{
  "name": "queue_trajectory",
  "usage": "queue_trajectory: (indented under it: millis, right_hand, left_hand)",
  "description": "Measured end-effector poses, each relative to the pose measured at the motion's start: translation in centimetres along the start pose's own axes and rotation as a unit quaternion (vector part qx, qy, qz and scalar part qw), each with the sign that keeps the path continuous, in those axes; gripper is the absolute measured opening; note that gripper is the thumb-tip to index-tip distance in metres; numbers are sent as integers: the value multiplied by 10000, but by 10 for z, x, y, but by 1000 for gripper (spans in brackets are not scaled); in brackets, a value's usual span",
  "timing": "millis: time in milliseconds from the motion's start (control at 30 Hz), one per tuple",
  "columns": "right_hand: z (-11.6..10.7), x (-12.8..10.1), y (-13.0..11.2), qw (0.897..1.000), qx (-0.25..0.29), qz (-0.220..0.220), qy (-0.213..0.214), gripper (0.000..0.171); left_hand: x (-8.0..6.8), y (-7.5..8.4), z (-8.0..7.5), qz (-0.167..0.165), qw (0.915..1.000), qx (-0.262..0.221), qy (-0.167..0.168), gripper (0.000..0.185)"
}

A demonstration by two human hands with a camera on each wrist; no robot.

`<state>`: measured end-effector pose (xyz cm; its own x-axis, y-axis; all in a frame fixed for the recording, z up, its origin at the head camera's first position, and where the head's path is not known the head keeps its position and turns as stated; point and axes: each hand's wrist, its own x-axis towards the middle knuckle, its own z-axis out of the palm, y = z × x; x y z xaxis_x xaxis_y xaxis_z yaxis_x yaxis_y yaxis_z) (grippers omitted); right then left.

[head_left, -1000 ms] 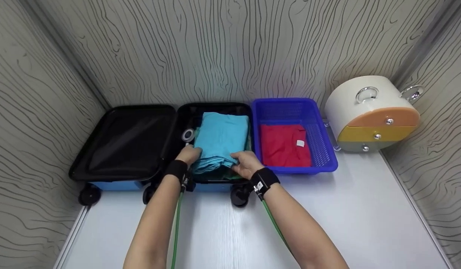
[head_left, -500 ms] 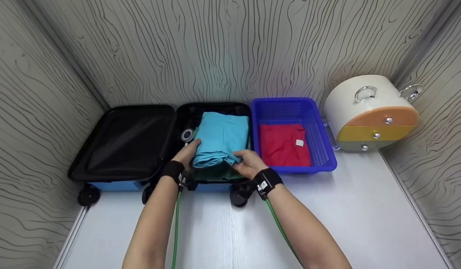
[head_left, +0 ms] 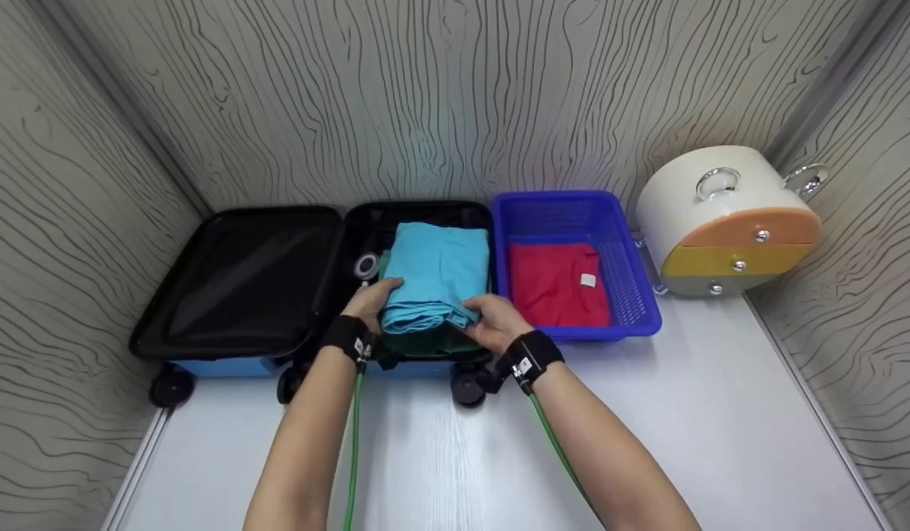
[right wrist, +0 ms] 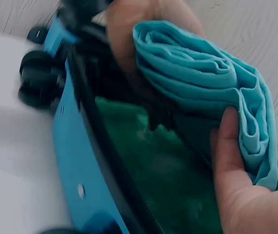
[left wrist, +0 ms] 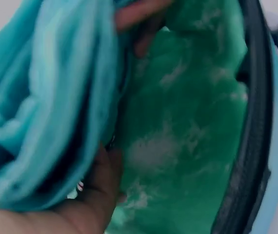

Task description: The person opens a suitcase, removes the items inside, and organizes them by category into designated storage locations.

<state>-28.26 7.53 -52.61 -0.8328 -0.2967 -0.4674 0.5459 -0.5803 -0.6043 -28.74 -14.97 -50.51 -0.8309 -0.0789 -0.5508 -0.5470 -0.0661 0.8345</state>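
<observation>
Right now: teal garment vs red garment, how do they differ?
The teal garment lies in the open suitcase, over green cloth; the red garment lies in the blue basket. The left hand and right hand hold the teal one; the red one is untouched. Both are folded.

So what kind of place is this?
Probably a small packing corner set up indoors: a white tabletop boxed in by wood-grain walls, with an open suitcase, a blue basket and a little drawer box on it.

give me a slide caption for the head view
Both hands, left hand and right hand, grip a folded teal garment over the open suitcase.
</observation>
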Motion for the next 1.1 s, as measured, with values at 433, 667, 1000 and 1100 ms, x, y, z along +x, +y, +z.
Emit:
queue_trajectory:
  millis: [433, 667, 1000, 1100]
  right_hand:
    - [0, -6, 1, 9252, -3638, -928, 561, 77]
    - [4, -10, -9, 8917, -4152, -1668, 681, 71]
    - [-21, -20, -44, 8898, -3724, -2521, 772, 58]
    - [-34, -22, -56, 8854, -3711, -2634, 951, 56]
  left_hand:
    - [-7, -1, 3, 1226, 9863, 1082, 222, 67]
    - [-15, 14, 15, 1941, 9754, 1023, 202, 53]
    - [-20, 26, 52, 2105, 9757, 599, -117, 29]
    - [-17, 27, 71, 2128, 9753, 496, -330, 33]
